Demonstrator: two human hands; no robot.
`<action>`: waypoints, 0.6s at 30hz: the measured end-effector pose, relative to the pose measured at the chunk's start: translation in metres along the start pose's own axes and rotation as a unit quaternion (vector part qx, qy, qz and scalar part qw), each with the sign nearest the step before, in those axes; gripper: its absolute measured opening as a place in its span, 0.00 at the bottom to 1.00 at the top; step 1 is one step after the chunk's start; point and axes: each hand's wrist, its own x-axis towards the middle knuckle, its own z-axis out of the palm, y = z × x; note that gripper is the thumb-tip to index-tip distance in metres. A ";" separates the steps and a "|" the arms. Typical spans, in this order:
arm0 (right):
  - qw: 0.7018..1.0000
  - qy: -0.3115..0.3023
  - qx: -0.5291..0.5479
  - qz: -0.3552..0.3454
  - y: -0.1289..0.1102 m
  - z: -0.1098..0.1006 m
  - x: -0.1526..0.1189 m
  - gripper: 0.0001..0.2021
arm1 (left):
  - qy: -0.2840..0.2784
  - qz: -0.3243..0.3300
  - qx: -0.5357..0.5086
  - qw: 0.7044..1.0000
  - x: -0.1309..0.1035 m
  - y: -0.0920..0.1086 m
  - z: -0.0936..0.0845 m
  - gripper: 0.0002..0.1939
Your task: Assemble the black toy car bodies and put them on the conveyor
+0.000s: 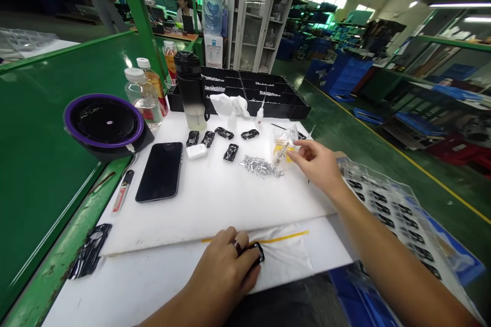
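Observation:
My left hand (226, 265) is closed around a small glossy black part (259, 253) at the front edge of the table, over a white cloth (287, 258) with a yellow strip. My right hand (320, 163) has thumb and forefinger brought together beside a small clear plastic container (283, 149) with yellow on it. What lies between those fingertips is too small to make out. Left of the container is a heap of tiny silver pieces (261, 166). Several black car-shaped parts, one of them a black car shape (230, 152), lie behind the heap.
On the white board (215, 204) are a phone (160, 171), white earbud case (197, 151) and dropper bottle (260, 114). A cutter knife (123, 191), round purple-rimmed device (103, 120) and black bottle (191, 92) stand left. Black bins (284, 111) sit behind; a parts tray (383, 199) lies right.

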 end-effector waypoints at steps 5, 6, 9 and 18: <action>0.999 -0.007 0.006 -0.051 -0.016 0.011 0.014 0.09 | 0.000 0.004 -0.011 1.000 0.001 0.002 -0.005 0.08; 0.998 0.010 0.010 -0.061 -0.020 0.009 0.016 0.08 | -0.001 0.003 -0.011 1.000 0.001 0.002 -0.005 0.08; 0.987 0.107 0.062 -0.099 -0.032 -0.004 0.016 0.06 | -0.005 0.004 -0.010 1.000 0.000 0.002 -0.005 0.08; 0.967 0.053 0.227 0.098 -0.063 -0.005 -0.105 0.10 | -0.028 -0.001 -0.033 0.999 -0.001 0.000 -0.006 0.06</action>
